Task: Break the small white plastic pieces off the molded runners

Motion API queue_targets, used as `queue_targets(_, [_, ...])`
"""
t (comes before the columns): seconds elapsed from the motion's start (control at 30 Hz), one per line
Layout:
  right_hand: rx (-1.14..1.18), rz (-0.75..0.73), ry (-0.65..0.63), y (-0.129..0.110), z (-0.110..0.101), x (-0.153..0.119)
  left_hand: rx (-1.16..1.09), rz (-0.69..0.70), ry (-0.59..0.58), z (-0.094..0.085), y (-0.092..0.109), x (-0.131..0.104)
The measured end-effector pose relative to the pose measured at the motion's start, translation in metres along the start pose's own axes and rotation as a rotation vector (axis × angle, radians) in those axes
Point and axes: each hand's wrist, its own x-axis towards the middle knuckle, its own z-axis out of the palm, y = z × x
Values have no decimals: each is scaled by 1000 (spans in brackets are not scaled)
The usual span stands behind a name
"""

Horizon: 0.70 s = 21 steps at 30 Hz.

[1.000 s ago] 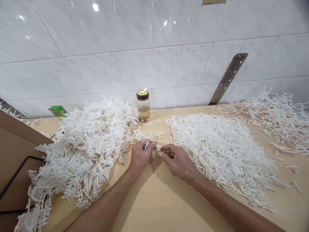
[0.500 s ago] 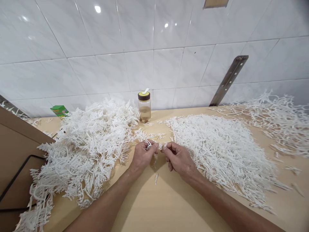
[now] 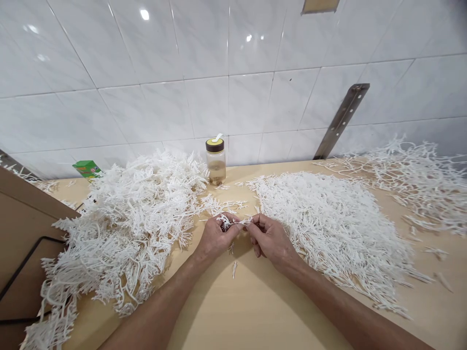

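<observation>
Between my hands is a thin white branching sprig (image 3: 243, 221), pinched at both ends. My left hand (image 3: 221, 234) is closed on it, with white twigs poking out between thumb and fingers. Thumb and forefinger of my right hand (image 3: 269, 237) pinch the other end. A tangled heap of white branching strands (image 3: 142, 223) lies left of my hands. To the right is a flatter pile of white sprigs (image 3: 328, 233). One small loose piece (image 3: 234, 270) rests on the table (image 3: 241, 311) below my hands.
A clear bottle with black and yellow lid (image 3: 216, 163) stands at the back. Behind the left heap is a green box (image 3: 87, 169). A cardboard box (image 3: 29, 218) is at far left, stripped white branches (image 3: 423, 180) at far right, and a metal bracket (image 3: 341, 121) against the tiled wall.
The sprig between my fingers has shifted and now shows as a thin strand across both hands. The whole view has moved slightly; my hands stay close together.
</observation>
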Motion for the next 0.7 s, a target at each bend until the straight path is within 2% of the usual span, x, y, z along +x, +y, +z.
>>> queue_targets(0.2, [1, -47, -85, 1, -3, -3, 96, 3, 54, 1, 0, 1])
queue_targets(0.37, [-27, -49, -107, 3, -4, -3, 119, -31, 72, 2, 0, 1])
queue_targets(0.47, [-30, -49, -95, 5, -3, -2, 133, -49, 74, 3, -3, 1])
queue_targets(0.57, [-17, -64, -25, 7, 0, -2, 138, -54, 66, 5, -5, 2])
queue_targets(0.63, [-52, -135, 41, 6, 2, -4, 133, -41, 68, 5, -5, 2])
queue_targets(0.7, [-170, -323, 94, 4, 4, -9, 138, -45, 122, 3, -2, 3])
